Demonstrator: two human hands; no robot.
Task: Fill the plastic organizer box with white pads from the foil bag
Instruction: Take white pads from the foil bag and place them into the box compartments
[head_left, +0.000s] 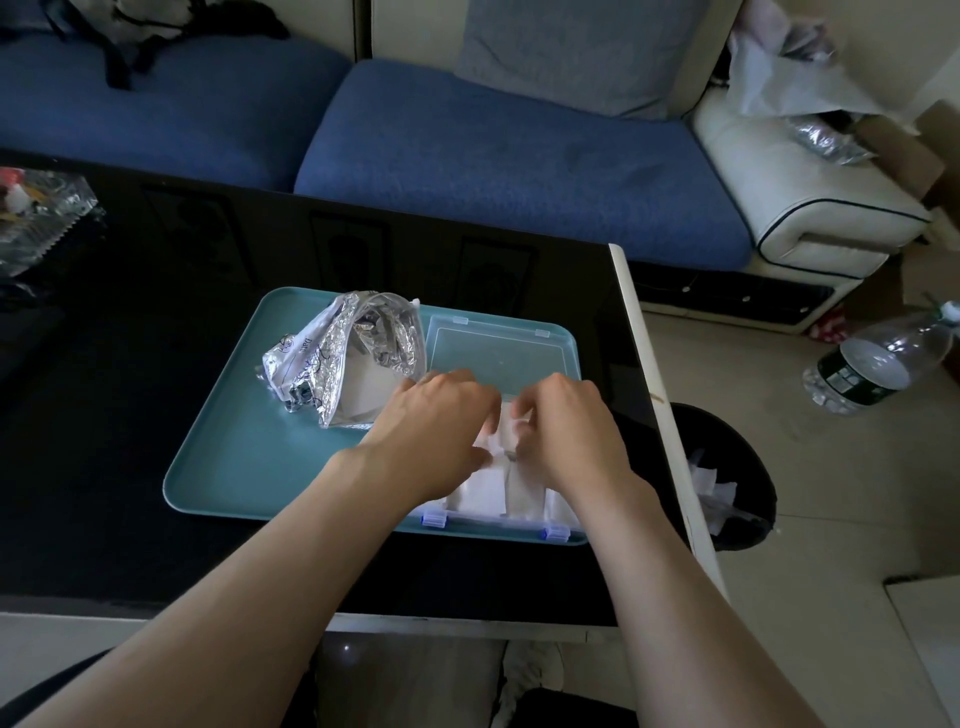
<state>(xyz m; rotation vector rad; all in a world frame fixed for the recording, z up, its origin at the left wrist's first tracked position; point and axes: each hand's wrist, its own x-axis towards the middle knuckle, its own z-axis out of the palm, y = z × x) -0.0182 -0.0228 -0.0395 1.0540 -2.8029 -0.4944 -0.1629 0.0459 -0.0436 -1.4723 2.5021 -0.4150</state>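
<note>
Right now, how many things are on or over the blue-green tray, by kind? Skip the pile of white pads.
Foil bag: 1
Plastic organizer box, lid open: 1
Hands: 2, the left hand and right hand, both holding a white pad
Total: 4

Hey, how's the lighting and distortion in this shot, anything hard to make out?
Head view: dim overall, black table nearly featureless; foil bag throws glare; white pads between left hand and right hand look washed out; wide-angle lens bows the table's edge.
</note>
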